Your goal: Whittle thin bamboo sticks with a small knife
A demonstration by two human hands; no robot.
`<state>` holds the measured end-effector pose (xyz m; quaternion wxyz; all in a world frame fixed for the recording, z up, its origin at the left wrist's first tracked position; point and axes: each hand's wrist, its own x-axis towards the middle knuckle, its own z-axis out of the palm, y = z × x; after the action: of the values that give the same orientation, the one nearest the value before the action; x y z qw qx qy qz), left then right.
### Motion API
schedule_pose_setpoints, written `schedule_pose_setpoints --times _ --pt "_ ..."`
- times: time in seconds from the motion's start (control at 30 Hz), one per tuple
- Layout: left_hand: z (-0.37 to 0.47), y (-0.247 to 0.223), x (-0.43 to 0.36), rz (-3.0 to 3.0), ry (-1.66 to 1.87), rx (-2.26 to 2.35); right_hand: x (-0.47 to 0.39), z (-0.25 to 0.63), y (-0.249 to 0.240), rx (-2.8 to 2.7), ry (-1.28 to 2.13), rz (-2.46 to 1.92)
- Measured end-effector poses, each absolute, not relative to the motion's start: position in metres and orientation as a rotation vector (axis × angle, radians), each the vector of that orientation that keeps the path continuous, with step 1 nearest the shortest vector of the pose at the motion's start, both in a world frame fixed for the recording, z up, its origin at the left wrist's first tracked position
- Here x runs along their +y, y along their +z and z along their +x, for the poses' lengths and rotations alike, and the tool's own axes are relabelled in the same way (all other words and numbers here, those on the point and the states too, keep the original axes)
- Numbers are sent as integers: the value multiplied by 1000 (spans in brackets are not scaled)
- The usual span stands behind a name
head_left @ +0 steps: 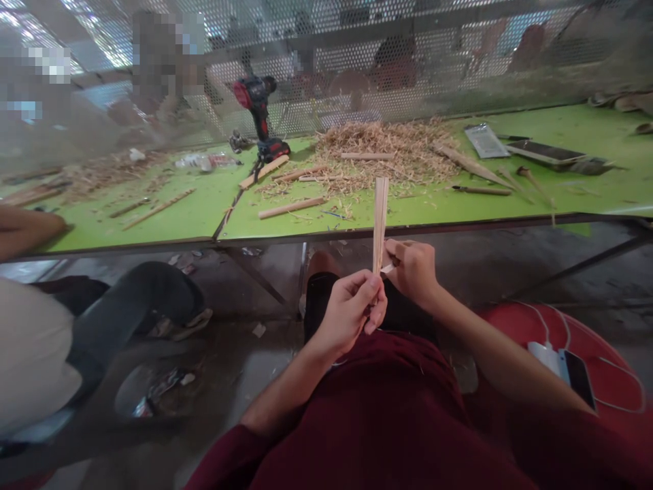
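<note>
Head view: left hand (357,303) pinches the lower end of a wooden strip (380,218), held upright by the near edge of the bench (183,221). Right hand (415,269) curled round a pale blade-like piece (388,269) right beside it; contact unclear. Shavings (388,139) heaped on the bench, wooden rod (292,207) nearby. Shaping looks under way, strip probably unfinished; amount left, can't tell.

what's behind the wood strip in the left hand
Behind the wood strip, the green table shows to either side, with a pile of shavings farther back. Whatever the strip and left hand cover can't be seen.
</note>
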<state>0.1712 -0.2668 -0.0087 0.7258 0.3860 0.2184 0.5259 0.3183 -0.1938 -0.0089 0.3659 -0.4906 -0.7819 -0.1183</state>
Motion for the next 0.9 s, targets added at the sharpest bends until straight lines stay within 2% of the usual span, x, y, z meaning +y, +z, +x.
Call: schedule_pose_setpoints --times 0.57,0.9 --pt "170 -13 -266 907 1173 556 -198 316 -13 -1892 -513 -1339" --pt "174 -15 -261 825 1200 559 -205 307 -8 -1948 -372 -1455"
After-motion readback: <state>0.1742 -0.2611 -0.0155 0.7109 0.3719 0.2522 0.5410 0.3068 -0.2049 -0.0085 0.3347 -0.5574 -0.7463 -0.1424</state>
